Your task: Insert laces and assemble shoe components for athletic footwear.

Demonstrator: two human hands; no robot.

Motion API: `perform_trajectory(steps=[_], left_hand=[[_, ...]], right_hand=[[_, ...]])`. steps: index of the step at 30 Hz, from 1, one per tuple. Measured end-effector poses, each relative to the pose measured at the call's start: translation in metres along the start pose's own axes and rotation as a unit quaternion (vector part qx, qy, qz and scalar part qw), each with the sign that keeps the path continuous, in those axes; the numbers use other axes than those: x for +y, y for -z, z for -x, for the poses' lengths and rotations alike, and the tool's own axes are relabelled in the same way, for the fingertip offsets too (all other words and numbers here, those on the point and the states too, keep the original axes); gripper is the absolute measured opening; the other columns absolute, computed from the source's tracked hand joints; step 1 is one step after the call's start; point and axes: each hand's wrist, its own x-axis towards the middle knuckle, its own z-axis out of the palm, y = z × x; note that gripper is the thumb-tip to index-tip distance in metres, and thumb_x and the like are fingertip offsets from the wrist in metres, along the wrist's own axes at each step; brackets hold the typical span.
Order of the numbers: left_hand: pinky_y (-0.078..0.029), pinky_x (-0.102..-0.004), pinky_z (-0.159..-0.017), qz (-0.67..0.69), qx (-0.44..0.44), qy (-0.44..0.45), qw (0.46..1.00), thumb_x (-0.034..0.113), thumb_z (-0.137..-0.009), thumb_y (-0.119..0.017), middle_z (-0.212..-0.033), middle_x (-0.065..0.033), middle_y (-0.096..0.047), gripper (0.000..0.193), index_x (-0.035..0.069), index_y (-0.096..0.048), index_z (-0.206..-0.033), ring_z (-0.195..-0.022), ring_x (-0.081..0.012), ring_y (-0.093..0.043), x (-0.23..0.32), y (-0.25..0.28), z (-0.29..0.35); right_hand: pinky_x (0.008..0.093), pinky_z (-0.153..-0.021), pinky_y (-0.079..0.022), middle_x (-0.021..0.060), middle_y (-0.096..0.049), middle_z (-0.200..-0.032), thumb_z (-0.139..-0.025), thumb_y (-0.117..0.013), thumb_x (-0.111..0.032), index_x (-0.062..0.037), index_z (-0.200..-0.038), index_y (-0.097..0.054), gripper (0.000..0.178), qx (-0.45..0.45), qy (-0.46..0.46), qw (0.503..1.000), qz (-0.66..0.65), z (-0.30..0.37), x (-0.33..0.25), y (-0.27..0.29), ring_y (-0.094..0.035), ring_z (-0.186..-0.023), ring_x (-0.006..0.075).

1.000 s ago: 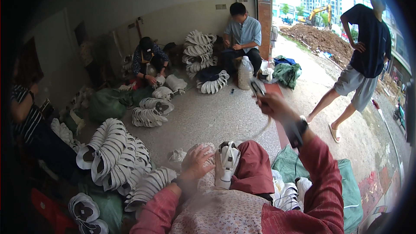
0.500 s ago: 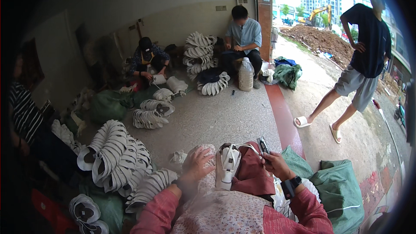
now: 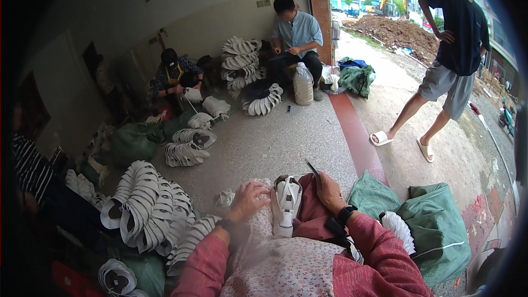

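Note:
On my lap lies a white shoe upper [image 3: 286, 202], its toe toward me and dark lining showing at the opening. My left hand [image 3: 248, 201] rests on the floral apron [image 3: 261, 250] over my thigh, just left of the upper, its fingers apart and holding nothing. To the right of the upper, above the dark red cloth [image 3: 312, 214], my right hand [image 3: 330, 193] is closed around a slim dark hand tool [image 3: 312, 166]. The tool's narrow end points up and left; its exact kind is unclear, and its lower part is hidden in my fist.
Nested stacks of white shoe uppers [image 3: 148, 203] stand at my left. Green sacks [image 3: 434, 236] lie at my right. Across the speckled floor [image 3: 275, 143], two people sit beside more stacks and a large plastic bottle [image 3: 303, 85]. Another person [image 3: 454, 38] stands outside at right.
My right hand has moved left and down, turning the tool from upright to tilted left. The white lace once stretched toward that hand no longer shows there. My left hand stays beside the upper.

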Motion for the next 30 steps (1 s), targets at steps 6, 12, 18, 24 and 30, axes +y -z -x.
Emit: perform_trajectory(steps=[6, 12, 18, 24, 30], left_hand=[[-0.037, -0.0419, -0.104, 0.085, -0.009, 0.023, 0.996, 0.034, -0.082, -0.069, -0.119, -0.0023, -0.063, 0.023, 0.017, -0.073, -0.097, -0.12, -0.0257, -0.051, -0.01, -0.009, -0.02], [-0.041, -0.038, -0.101, 0.17, 0.078, 0.03, 0.982, 0.024, -0.081, -0.071, -0.111, -0.0043, -0.068, 0.016, 0.013, -0.074, -0.092, -0.114, -0.0258, -0.056, -0.024, -0.018, -0.016], [-0.041, -0.0372, -0.102, 0.163, 0.083, 0.039, 0.982, 0.022, -0.081, -0.071, -0.112, -0.004, -0.068, 0.016, 0.012, -0.074, -0.093, -0.114, -0.0256, -0.056, -0.026, -0.023, -0.019], [-0.04, -0.0366, -0.103, 0.17, 0.087, 0.05, 0.98, 0.023, -0.082, -0.071, -0.112, -0.0032, -0.068, 0.017, 0.012, -0.074, -0.094, -0.115, -0.0247, -0.055, -0.029, -0.025, -0.015], [-0.041, -0.0366, -0.102, 0.154, 0.08, 0.038, 0.984, 0.022, -0.081, -0.071, -0.112, -0.0033, -0.068, 0.017, 0.012, -0.073, -0.095, -0.114, -0.0246, -0.056, -0.027, -0.023, -0.017]], right_hand=[[0.0531, -0.066, -0.047, 0.0238, -0.062, -0.086, -0.098, -0.049, -0.024, -0.0065, -0.102, -0.055, 0.018, -0.01, 0.008, 1.0, 0.005, 0.001, 0.005, -0.005, -0.061, -0.078, 0.0461], [0.0533, -0.064, -0.048, 0.0237, -0.064, -0.084, -0.097, -0.05, -0.022, -0.0076, -0.104, -0.054, 0.017, 0.034, 0.011, 0.999, -0.014, 0.005, 0.007, -0.007, -0.062, -0.076, 0.0456], [0.0527, -0.064, -0.048, 0.0239, -0.064, -0.083, -0.097, -0.052, -0.022, -0.0075, -0.107, -0.055, 0.018, 0.069, 0.011, 0.996, -0.047, 0.007, 0.011, -0.006, -0.063, -0.076, 0.0449], [0.0524, -0.065, -0.047, 0.0249, -0.064, -0.081, -0.098, -0.051, -0.024, -0.0067, -0.106, -0.055, 0.019, 0.07, 0.009, 0.996, -0.05, 0.007, 0.005, -0.005, -0.062, -0.078, 0.0459], [0.0527, -0.065, -0.046, 0.0252, -0.063, -0.081, -0.099, -0.05, -0.025, -0.0067, -0.105, -0.055, 0.02, 0.057, -0.011, 0.997, -0.056, 0.008, 0.011, -0.007, -0.061, -0.077, 0.0465]])
